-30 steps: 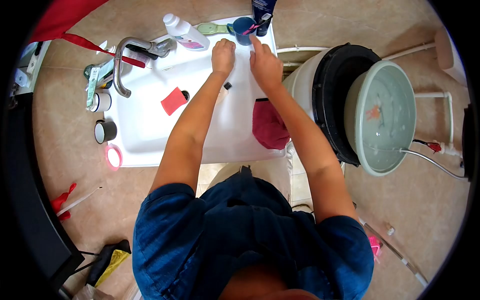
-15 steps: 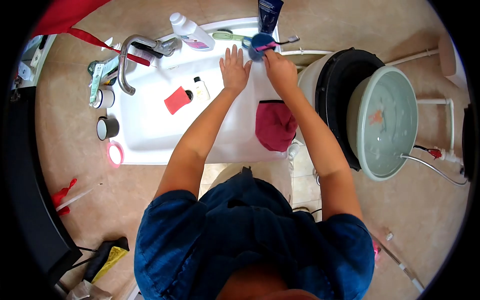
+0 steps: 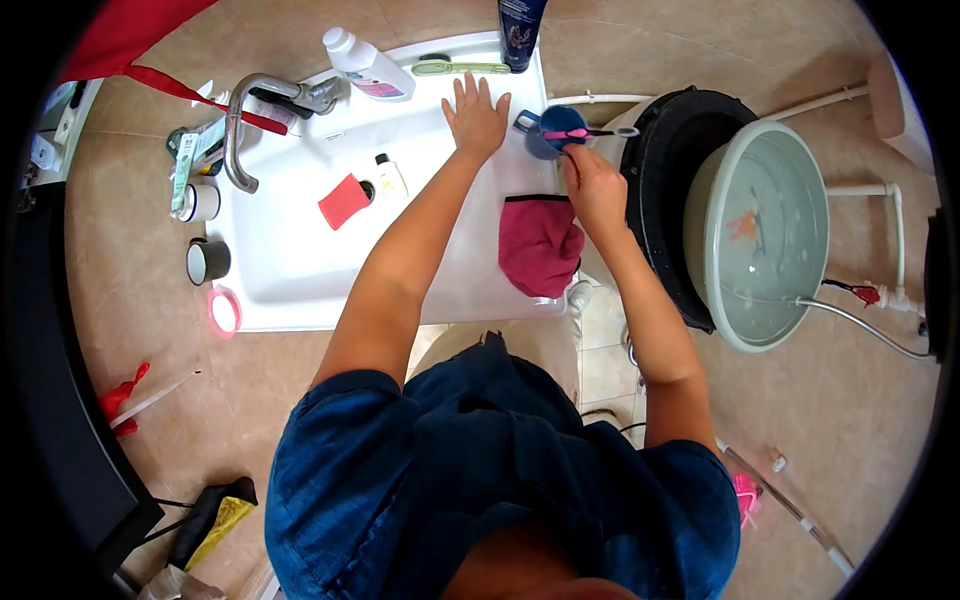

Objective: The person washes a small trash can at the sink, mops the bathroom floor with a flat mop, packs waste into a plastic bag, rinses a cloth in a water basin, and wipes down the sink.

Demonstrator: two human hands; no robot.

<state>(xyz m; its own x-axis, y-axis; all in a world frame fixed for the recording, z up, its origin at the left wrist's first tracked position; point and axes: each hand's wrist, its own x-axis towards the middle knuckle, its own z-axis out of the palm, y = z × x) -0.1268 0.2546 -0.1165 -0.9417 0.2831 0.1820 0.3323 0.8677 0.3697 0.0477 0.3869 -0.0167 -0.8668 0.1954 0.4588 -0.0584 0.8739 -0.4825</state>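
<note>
My right hand [image 3: 597, 190] is closed at the near rim of a blue mug [image 3: 550, 133], which is over the sink's right edge. A pink and dark brush [image 3: 570, 134] sticks out of the mug to the right. My left hand [image 3: 477, 118] has its fingers spread over the white sink [image 3: 290, 284] and holds nothing. Beyond it a green brush [image 3: 460, 68] lies on the back ledge, beside a white bottle [image 3: 368, 65] and a dark blue tube [image 3: 521, 35]. A maroon cloth [image 3: 540, 245] drapes over the right side of the sink.
A red sponge [image 3: 343, 202] and a small white bottle [image 3: 391, 177] lie by the drain. The metal faucet [image 3: 236, 130] arches at the left, with a dark mug [image 3: 208, 261] below it. At the right, a basin of water [image 3: 768, 235] sits on a black-lidded barrel [image 3: 672, 130].
The blue mug has moved right and nearer with my right hand, from the back ledge to the sink's right edge. My left hand has spread its fingers and shifted slightly right.
</note>
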